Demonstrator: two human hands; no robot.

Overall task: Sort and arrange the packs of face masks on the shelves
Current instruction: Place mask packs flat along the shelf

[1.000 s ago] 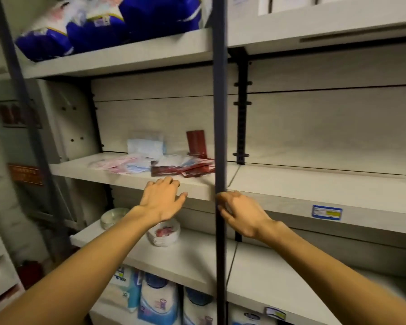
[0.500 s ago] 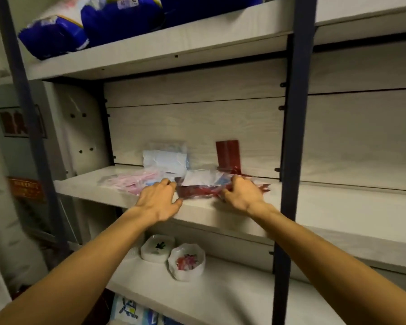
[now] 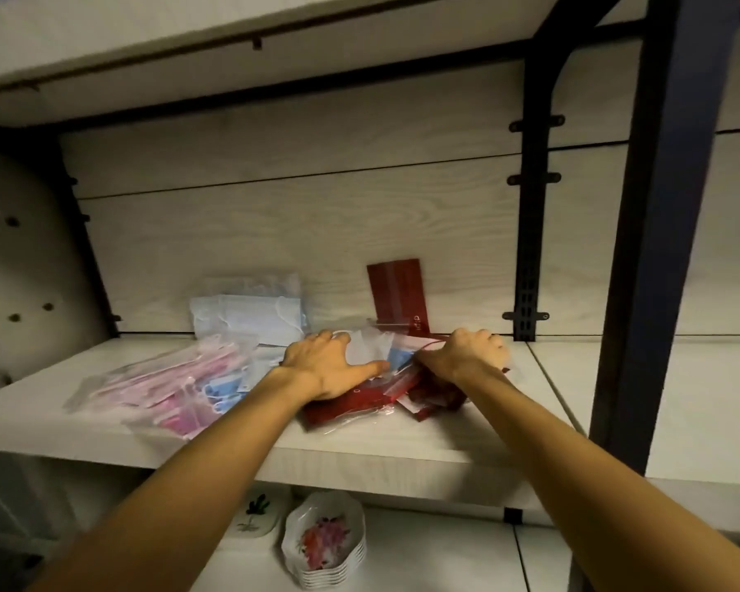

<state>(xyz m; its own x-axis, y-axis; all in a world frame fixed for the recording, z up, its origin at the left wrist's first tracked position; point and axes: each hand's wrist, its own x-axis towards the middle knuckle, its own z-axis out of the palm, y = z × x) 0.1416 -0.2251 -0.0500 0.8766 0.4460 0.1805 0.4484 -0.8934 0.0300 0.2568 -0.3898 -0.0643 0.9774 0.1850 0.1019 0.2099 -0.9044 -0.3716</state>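
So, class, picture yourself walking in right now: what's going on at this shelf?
A person is sorting packs of face masks on a pale wooden shelf. Both hands rest on a loose heap of red packs: the left hand lies flat and open on it, the right hand is curled over its right edge. To the left lie pink packs, untouched, and a light blue pack leans on the back wall, as does one upright red pack. Nothing looks neatly arranged yet.
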